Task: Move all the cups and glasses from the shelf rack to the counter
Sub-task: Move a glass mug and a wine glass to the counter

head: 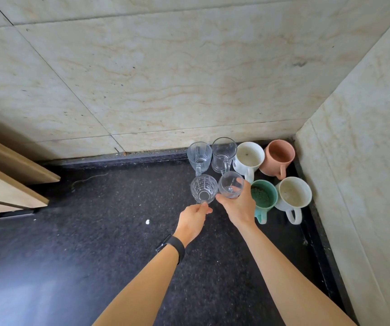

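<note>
The dark counter (95, 231) runs into a corner of pale tiled wall (165, 78), with a wooden cupboard (8, 184) at the left edge. The shelf rack is not in view, so I cannot tell what is left on it.

Six pieces already stand grouped in the corner: a pink mug (277, 158), a white mug (248, 158) beside it, a second white mug (294, 194) nearer the front, a green mug (263, 198), and two handled glasses (199, 156) at the back. By that count the job looks well along.

Two more are being set down just in front of the back row. The right hand (238, 205) reaches forward with its fingers wrapped round a plain glass (230, 184), close beside the green mug. The left hand (194, 220), a black wristband (176, 247) on its wrist, pinches the near side of a checked glass (203, 189). Both forearms stretch out together, the glasses almost touching.
</note>
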A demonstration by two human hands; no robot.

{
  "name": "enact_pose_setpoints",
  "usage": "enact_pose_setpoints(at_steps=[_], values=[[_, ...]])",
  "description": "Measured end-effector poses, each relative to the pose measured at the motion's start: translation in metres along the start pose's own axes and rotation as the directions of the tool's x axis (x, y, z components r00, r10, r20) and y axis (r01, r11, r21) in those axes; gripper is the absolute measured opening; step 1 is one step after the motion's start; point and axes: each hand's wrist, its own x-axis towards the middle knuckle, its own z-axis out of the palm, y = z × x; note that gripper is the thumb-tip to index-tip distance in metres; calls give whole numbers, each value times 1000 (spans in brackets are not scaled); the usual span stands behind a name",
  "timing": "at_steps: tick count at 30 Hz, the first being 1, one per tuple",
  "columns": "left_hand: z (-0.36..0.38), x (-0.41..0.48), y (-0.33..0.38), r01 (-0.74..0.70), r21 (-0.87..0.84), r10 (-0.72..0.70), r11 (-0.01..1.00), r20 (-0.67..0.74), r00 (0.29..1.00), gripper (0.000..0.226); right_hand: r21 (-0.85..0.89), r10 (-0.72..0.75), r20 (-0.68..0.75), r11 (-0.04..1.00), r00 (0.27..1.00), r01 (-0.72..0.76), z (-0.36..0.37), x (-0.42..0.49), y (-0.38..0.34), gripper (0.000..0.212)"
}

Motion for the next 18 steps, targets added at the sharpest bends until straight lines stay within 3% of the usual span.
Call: enact_pose_setpoints(at_steps=[11, 18], values=[[-10, -11, 15, 29, 158, -38, 987, 55, 998, 45, -16, 26, -35, 1000, 999, -26, 1, -7, -4, 77], [-9, -9, 14, 101, 87, -106, 991, 55, 993, 43, 36, 73, 15, 997, 997, -73, -4, -10, -3, 82]])
